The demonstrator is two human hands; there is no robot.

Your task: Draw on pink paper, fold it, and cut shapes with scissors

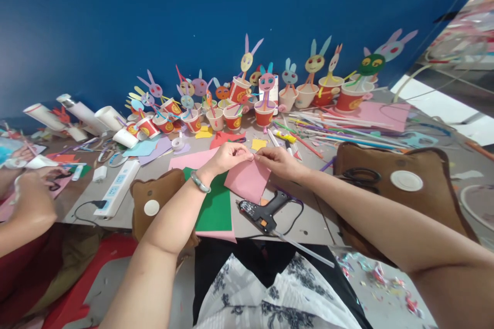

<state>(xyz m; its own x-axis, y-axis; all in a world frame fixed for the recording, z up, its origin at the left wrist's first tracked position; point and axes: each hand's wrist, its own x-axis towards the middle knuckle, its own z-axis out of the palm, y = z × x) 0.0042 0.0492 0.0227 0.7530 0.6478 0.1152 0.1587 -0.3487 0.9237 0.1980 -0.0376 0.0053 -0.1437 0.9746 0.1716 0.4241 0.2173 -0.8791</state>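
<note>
Both hands meet over the table's front middle at the top edge of a pink paper sheet [249, 182]. My left hand [227, 158], with a bracelet on its wrist, pinches the paper's upper edge. From the other side my right hand [280, 162] has its fingers closed on the same edge, close to the left fingertips. Something small and rounded shows between the fingertips, too small to make out. Green paper [214, 205] lies under the left forearm, on more pink paper. A black glue gun [266, 212] with a clear glue stick rests just below the held sheet.
Several paper cups [233, 117] with paper rabbit faces line the blue wall. Pipe cleaners [347, 128] lie at right. Brown pouches [401, 180] flank my arms, black scissors [358, 177] on the right one. A power strip [117, 188] and another person's arm [33, 200] are at left.
</note>
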